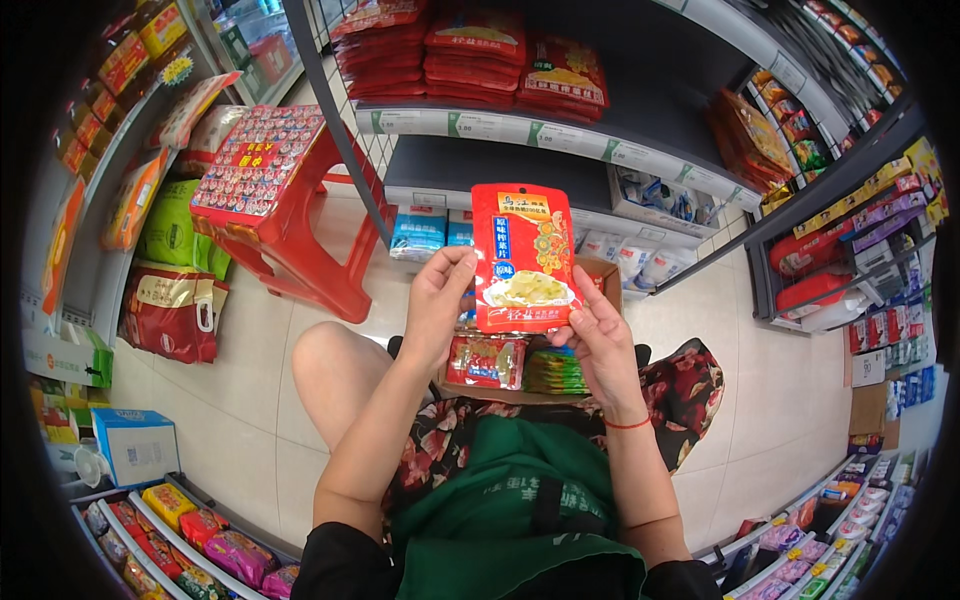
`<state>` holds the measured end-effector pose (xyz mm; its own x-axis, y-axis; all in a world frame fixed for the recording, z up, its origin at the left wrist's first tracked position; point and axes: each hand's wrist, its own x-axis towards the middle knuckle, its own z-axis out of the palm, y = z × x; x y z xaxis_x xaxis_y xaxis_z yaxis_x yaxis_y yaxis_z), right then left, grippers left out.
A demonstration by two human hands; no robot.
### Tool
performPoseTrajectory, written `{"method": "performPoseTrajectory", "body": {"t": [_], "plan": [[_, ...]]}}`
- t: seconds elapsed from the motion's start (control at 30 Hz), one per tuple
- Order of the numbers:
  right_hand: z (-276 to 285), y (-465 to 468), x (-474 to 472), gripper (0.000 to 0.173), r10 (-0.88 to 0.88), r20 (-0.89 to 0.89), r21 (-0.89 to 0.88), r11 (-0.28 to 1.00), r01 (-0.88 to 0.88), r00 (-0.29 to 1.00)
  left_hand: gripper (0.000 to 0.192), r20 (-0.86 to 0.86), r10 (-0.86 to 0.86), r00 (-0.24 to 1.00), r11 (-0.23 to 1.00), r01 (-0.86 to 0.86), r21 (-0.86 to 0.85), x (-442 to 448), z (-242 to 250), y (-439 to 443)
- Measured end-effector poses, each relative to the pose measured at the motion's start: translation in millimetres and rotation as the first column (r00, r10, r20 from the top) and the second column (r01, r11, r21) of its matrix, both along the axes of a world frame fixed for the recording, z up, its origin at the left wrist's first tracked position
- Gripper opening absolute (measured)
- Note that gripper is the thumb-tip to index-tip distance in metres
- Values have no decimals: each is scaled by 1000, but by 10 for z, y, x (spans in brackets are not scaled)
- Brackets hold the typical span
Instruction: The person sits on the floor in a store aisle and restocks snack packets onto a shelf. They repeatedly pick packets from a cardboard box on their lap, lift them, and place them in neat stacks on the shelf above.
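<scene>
A red pouch of pickled vegetables (523, 259) is held up flat before me, its printed front facing the camera. My left hand (442, 300) pinches its left edge between thumb and fingers. On the lower right edge, my right hand (600, 330) grips it with the thumb in front. Below the pouch, between my knees, stands an open cardboard box (480, 391). Inside it lie red packets (486, 361) and a stack of green packets (553, 371); the pouch and my hands hide part of the box.
Ahead is a dark metal shelf (480, 161) with piles of red pouches (474, 56) on its upper board and blue packs (420, 232) low down. A red plastic stool (300, 240) stands to the left, near rice bags (169, 311). More stocked racks (862, 285) line the right.
</scene>
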<state>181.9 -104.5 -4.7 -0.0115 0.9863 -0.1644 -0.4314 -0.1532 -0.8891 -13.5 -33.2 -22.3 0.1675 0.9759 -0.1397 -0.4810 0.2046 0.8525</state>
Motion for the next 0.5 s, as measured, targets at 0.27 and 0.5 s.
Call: {"method": "performPoseTrajectory", "body": {"t": [0.27,0.5], "plan": [[167,136,40,55,-40,36,77,996,37,999,22,-5,-65,998,995,65,76,-19,266,1],[415,305,20,55,-51,74,153,987,39,996,34,-4,-84,996,986,84,142,-32,542,121]]}}
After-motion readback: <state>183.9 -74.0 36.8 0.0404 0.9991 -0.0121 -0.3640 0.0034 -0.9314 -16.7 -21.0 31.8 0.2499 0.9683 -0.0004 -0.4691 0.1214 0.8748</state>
